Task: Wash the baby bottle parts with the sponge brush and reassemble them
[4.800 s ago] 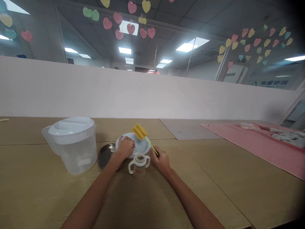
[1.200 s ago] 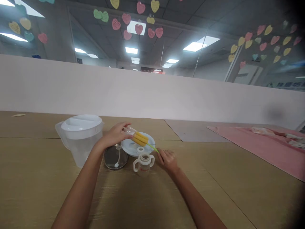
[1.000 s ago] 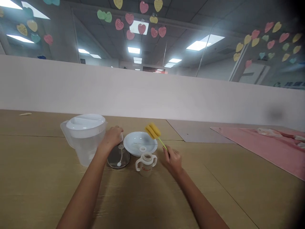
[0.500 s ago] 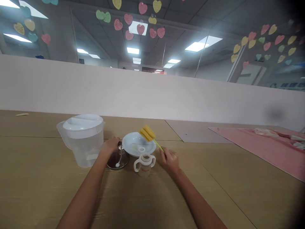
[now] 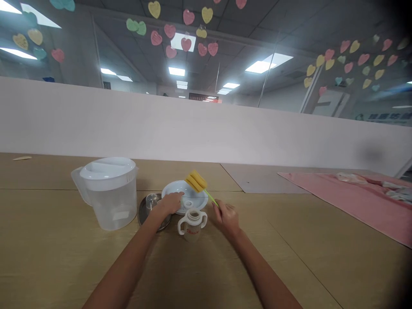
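My right hand (image 5: 228, 218) grips the thin green handle of a bottle brush with a yellow sponge head (image 5: 196, 181), held up over the right side of a white bowl (image 5: 203, 201). My left hand (image 5: 170, 203) reaches over the bowl's left side, fingers stretched toward its inside; nothing shows in them. A small white ring-shaped part (image 5: 188, 204) lies in the bowl. Just in front stands a two-handled baby bottle (image 5: 193, 227), upright and without its top. Partly under my left wrist is a round metal tray (image 5: 141, 212) bearing a clear cap (image 5: 152, 200).
A large translucent pitcher (image 5: 112, 201) with a white lid stands left of the tray. Pink cloth (image 5: 328, 193) covers the table's right side, beside a grey sheet (image 5: 270, 178). A low white wall (image 5: 206, 133) runs along the back.
My left hand has moved right, from the metal tray to over the bowl. A clear cap now shows on the tray. My right hand still holds the bottle brush, almost unmoved.
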Motion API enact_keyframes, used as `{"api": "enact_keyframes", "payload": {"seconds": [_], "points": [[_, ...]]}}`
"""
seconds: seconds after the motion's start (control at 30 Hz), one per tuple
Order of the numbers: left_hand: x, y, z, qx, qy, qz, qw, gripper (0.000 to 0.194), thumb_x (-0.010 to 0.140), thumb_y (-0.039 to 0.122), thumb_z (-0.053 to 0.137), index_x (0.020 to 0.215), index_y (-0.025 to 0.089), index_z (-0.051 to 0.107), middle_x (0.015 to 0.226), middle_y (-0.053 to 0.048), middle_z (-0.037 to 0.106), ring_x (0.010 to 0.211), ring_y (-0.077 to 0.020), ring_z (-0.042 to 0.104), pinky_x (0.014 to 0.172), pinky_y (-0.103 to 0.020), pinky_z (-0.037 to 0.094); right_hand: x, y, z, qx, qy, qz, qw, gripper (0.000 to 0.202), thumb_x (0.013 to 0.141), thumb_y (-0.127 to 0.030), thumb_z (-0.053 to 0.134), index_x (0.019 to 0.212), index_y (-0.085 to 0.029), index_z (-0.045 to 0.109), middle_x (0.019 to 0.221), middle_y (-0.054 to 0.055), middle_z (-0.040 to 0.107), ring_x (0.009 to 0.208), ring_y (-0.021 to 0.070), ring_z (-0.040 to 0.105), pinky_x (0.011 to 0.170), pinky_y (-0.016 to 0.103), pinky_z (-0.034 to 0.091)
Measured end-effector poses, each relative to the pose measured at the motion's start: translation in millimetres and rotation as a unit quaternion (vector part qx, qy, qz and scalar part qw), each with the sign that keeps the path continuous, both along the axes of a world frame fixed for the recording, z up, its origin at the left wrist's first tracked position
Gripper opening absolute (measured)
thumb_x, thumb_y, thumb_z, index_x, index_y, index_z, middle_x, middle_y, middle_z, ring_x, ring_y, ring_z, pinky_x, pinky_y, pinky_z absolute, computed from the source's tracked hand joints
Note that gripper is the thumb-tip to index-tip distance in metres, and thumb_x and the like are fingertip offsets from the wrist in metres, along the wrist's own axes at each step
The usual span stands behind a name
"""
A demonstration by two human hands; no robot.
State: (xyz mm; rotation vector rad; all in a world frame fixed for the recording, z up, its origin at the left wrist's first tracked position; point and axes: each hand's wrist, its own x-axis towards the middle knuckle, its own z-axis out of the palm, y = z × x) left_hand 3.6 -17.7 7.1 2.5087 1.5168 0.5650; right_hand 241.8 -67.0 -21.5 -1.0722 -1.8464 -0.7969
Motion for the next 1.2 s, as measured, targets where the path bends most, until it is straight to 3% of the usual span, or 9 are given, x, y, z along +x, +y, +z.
{"api": "enact_keyframes", "payload": {"seconds": [0.1,0.2,0.33,0.53,0.67,0.93,1.1,1.2], "points": [[0.3,1.8,-6.5,-0.018,0.024,0.006,1.000,0.054,0.078,0.010,0.039,0.131,0.009,0.041,0.124,-0.015,0.057,0.112,-0.0226,0.053,0.096,-0.034,0.040,-0.1,0.2,-0.7,-0.002,-0.009,0.002,1.000,0.031,0.093,-0.027,0.038,0.084,-0.013,0.064,0.051,0.002,0.060,0.046,0.0096,0.052,0.050,0.023,0.033],[2.3,2.5,-1.2,-0.020,0.039,0.004,0.999,0.054,0.078,0.012,0.041,0.132,0.009,0.041,0.124,-0.016,0.055,0.114,-0.0244,0.051,0.098,-0.037,0.037,-0.5,0.3,-2.1,-0.011,-0.017,0.011,1.000,0.031,0.093,-0.028,0.038,0.084,-0.013,0.063,0.054,0.003,0.062,0.048,0.0098,0.053,0.051,0.023,0.033],[11.8,0.1,6.0,-0.015,0.047,-0.012,0.999,0.036,0.082,0.020,0.040,0.112,0.019,0.060,0.117,-0.009,0.061,0.113,-0.0246,0.049,0.100,-0.039,0.033,-0.5,0.6,-3.1,-0.022,-0.012,0.012,1.000,0.029,0.093,-0.028,0.039,0.085,-0.013,0.063,0.057,0.004,0.063,0.049,0.0097,0.053,0.052,0.023,0.033],[17.2,-1.8,-1.0,-0.039,0.053,-0.013,0.998,0.026,0.080,0.023,0.043,0.084,0.016,0.067,0.103,-0.011,0.064,0.101,-0.0250,0.054,0.091,-0.037,0.040,0.7,1.7,-2.8,-0.016,-0.009,0.010,1.000,0.029,0.092,-0.027,0.040,0.086,-0.013,0.064,0.054,0.003,0.061,0.048,0.0091,0.053,0.051,0.023,0.032],[13.5,0.1,-4.1,-0.048,0.037,-0.018,0.998,0.028,0.073,0.008,0.043,0.087,0.015,0.065,0.104,-0.008,0.062,0.095,-0.0177,0.056,0.088,-0.027,0.041,0.5,1.3,-2.1,-0.012,-0.007,0.006,1.000,0.030,0.093,-0.028,0.039,0.085,-0.013,0.064,0.052,0.002,0.060,0.047,0.0092,0.052,0.051,0.023,0.032],[1.1,12.2,-1.9,-0.035,0.008,0.021,0.999,0.043,0.066,0.000,0.043,0.102,0.015,0.060,0.106,-0.008,0.061,0.100,-0.0185,0.055,0.087,-0.027,0.040,1.6,2.8,-3.9,-0.021,-0.005,0.001,1.000,0.031,0.093,-0.029,0.038,0.086,-0.014,0.064,0.053,0.002,0.060,0.047,0.0095,0.052,0.051,0.022,0.033],[-0.8,16.0,-4.1,-0.048,-0.004,0.036,0.998,0.038,0.062,0.003,0.052,0.096,0.016,0.061,0.088,-0.005,0.065,0.083,-0.0185,0.059,0.072,-0.026,0.043,2.1,3.4,-5.9,-0.022,-0.005,0.002,1.000,0.032,0.093,-0.029,0.037,0.085,-0.013,0.064,0.053,0.002,0.061,0.048,0.0098,0.053,0.051,0.022,0.034],[-4.3,15.7,2.0,-0.043,-0.024,0.043,0.998,0.037,0.064,0.010,0.055,0.100,0.014,0.059,0.089,-0.006,0.063,0.084,-0.0191,0.058,0.073,-0.027,0.044,1.8,3.0,-4.9,-0.019,-0.003,-0.001,1.000,0.033,0.093,-0.029,0.037,0.084,-0.013,0.064,0.051,0.002,0.060,0.047,0.0095,0.053,0.050,0.021,0.033]]}}
